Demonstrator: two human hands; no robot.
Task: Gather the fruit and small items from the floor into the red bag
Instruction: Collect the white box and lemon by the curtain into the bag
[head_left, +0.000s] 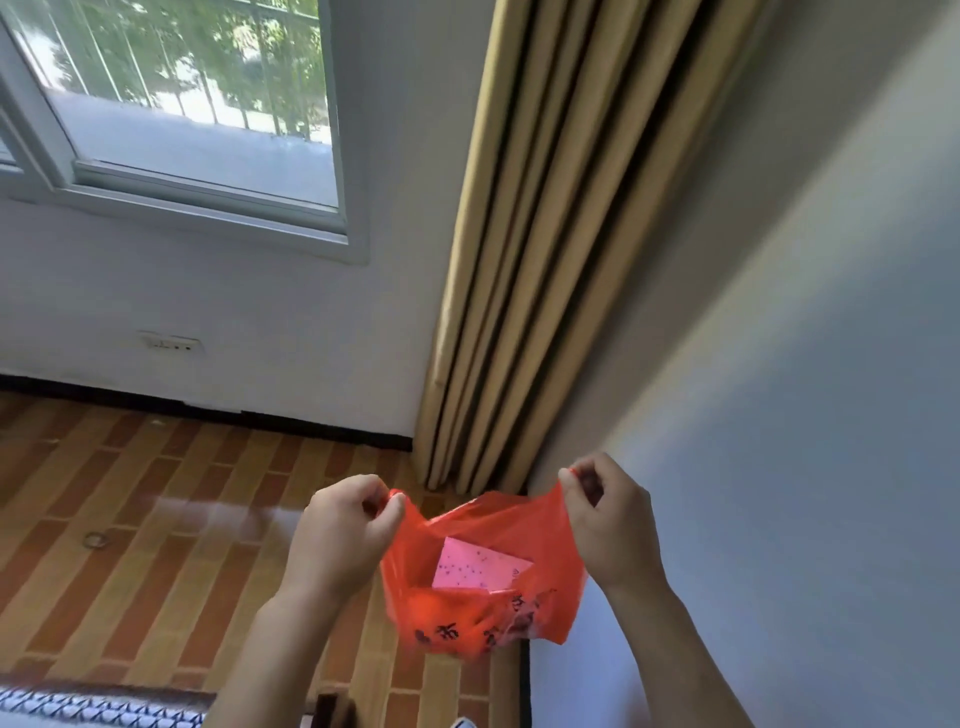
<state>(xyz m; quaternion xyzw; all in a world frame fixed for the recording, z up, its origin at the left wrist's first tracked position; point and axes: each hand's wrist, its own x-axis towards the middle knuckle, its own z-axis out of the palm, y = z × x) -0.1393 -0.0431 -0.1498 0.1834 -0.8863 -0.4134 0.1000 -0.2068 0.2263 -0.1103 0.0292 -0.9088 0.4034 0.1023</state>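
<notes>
Red bag (483, 613) – hung at 6 o'clock above the floor (156, 519), mouth stretched for loading | left hand (340, 540), right hand (610, 525) – each pinched a handle | pink card (480, 569) – inside | small ring (97, 539) – floor, 9 o'clock, likely uncollected

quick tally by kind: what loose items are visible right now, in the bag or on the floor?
Red bag, held open by the left hand and right hand: 1
Pink card inside the bag: 1
Small ring on the wooden floor: 1
Fruit in view: 0
Total: 3
</notes>
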